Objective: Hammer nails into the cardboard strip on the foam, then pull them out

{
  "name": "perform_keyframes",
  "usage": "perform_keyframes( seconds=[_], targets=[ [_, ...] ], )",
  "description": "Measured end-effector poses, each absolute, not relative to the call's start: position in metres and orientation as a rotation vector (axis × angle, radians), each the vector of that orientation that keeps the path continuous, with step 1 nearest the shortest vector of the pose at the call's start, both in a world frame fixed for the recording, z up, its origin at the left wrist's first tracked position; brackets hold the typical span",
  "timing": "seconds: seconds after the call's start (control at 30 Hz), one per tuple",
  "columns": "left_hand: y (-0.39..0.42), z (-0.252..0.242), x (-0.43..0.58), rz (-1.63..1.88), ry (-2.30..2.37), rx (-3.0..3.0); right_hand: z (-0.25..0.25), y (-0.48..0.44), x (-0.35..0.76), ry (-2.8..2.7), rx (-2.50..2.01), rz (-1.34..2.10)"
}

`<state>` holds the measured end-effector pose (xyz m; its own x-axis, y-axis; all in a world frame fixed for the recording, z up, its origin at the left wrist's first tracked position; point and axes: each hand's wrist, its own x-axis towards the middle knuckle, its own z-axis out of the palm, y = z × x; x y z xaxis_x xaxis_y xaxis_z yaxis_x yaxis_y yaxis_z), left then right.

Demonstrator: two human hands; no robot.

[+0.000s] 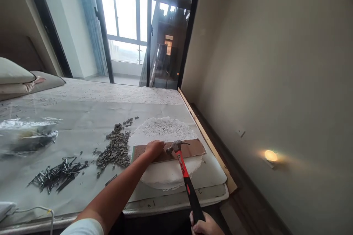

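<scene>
My right hand (205,226), at the bottom edge, is closed round the black grip of a red-and-black claw hammer (184,170). The hammer's steel head rests on a brown wooden board (193,148) that lies across a round white foam disc (162,128). My left hand (153,148) reaches over the table with its fingers curled down on the board just left of the hammer head. Whatever the fingers pinch is too small to see. A green perforated panel (137,151) shows at the board's left end.
A heap of dark nails (59,172) lies at the left on the covered table (82,117). A pile of grey rubble bits (116,147) sits beside the disc. Crumpled plastic (27,134) and cushions (16,75) are far left. A wall with a small lamp (270,155) stands close on the right.
</scene>
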<state>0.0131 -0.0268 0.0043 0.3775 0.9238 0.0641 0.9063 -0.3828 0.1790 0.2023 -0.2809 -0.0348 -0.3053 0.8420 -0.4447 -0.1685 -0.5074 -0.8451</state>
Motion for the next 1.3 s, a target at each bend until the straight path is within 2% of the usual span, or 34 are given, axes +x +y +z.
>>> perform_keyframes(
  seconds=[0.2,0.5,0.63,0.77,1.0,1.3],
  targets=[
    [-0.034,0.006,0.003,0.446,1.626,2.368,0.021,-0.284,0.195,-0.899,-1.402,1.808],
    [-0.022,-0.004,-0.017,0.751,1.391,2.078,0.092,-0.267,0.203,-1.240,-1.633,1.516],
    [-0.014,-0.009,-0.021,0.923,1.368,1.836,0.092,-0.257,0.197,-1.286,-1.621,1.440],
    [-0.013,-0.008,-0.026,1.029,1.369,1.625,0.086,-0.250,0.188,-1.327,-1.767,1.511],
    [-0.015,-0.004,-0.028,1.064,1.356,1.528,0.110,-0.244,0.200,-1.354,-1.674,1.556],
    [-0.016,-0.006,-0.028,1.157,1.295,1.386,0.089,-0.233,0.205,-1.299,-1.739,1.717]
  ],
)
